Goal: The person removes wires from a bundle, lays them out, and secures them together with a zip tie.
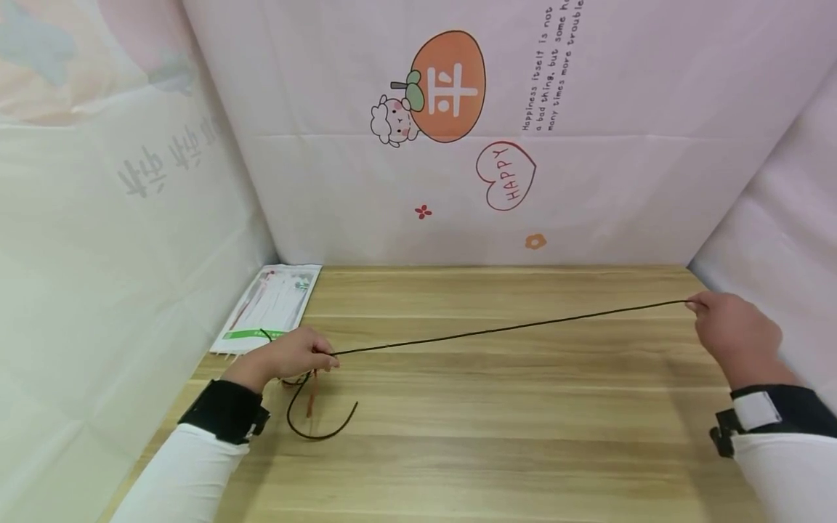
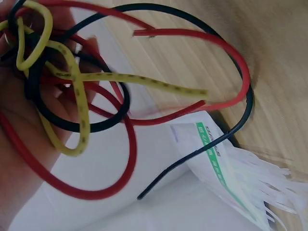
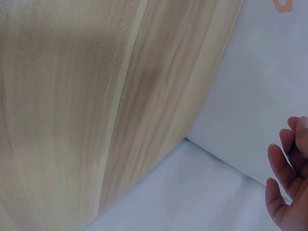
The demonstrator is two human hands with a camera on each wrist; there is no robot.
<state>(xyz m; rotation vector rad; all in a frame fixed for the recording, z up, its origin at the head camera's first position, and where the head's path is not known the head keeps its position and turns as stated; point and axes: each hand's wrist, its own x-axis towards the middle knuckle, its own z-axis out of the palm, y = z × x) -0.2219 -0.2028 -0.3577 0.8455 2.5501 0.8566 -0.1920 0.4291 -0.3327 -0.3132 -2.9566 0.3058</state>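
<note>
A black wire (image 1: 471,334) stretches nearly straight across the table between my two hands, rising slightly to the right. Its right end is pinched between the thumb and finger of my right hand (image 1: 735,330). My left hand (image 1: 297,356) grips the other part at the left, and a loose black tail curls beneath it. The left wrist view shows a tangle held in the same hand: red wire (image 2: 132,149), yellow wire (image 2: 144,81) with dark marks, and black loops. In the right wrist view, only a short dark bit shows between the fingers of the right hand (image 3: 291,178).
A white packet (image 1: 271,298) with a green stripe lies at the table's back left corner, thin white strips (image 2: 279,183) sticking out of it. Pale printed cloth walls (image 1: 366,203) enclose the wooden table (image 1: 523,421) at the back and both sides.
</note>
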